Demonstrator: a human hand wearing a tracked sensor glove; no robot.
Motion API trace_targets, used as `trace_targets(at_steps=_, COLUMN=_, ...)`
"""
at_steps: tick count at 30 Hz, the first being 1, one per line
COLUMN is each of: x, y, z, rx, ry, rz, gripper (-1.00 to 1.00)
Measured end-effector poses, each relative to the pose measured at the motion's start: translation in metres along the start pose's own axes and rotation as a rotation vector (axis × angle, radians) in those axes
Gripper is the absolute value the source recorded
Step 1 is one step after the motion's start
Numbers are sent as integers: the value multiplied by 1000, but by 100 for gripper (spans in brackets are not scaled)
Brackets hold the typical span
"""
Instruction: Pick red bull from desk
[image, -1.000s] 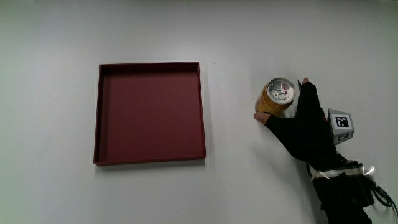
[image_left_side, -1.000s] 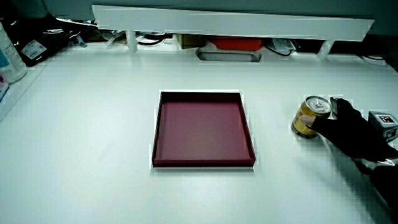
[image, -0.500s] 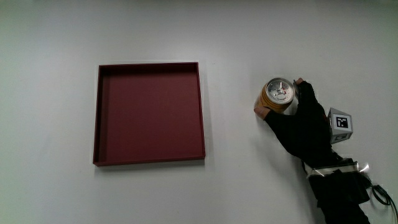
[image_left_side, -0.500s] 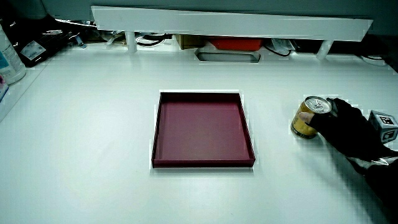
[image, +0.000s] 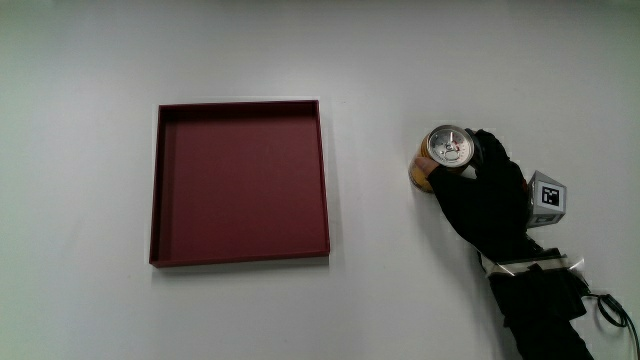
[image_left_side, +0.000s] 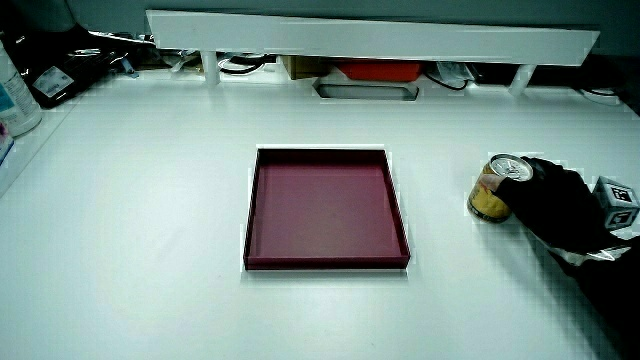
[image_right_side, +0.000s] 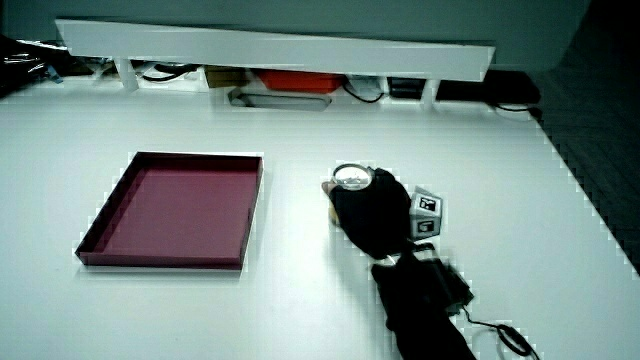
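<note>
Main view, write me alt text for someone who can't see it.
A black-gloved hand grips an upright gold drink can with a silver top on a white table. A shallow, empty dark red square tray lies beside the can, apart from it.

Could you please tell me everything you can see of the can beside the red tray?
The can is small, with a gold-yellow side and a silver top with a pull tab, apparently metal. It stands upright on the white table, apart from the red tray. The hand is wrapped around its side, fingers curled on it; in a side view its base looks to be on the table.
</note>
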Motion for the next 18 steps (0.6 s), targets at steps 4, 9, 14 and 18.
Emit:
trace_targets(at_steps=4, x=0, y=-1, z=1, rx=14, ry=-14, rz=5, gripper=88)
trace_targets(at_steps=9, x=0, y=0, z=2, rx=23, ry=-25, rz=28, gripper=100)
trace_targets(at_steps=14, x=-6, y=2, z=4, rx=13, ry=-14, rz=50, gripper=100)
trace_targets(at_steps=18, x=-21, y=2, z=0, rx=-11, ry=-14, rz=87, gripper=100)
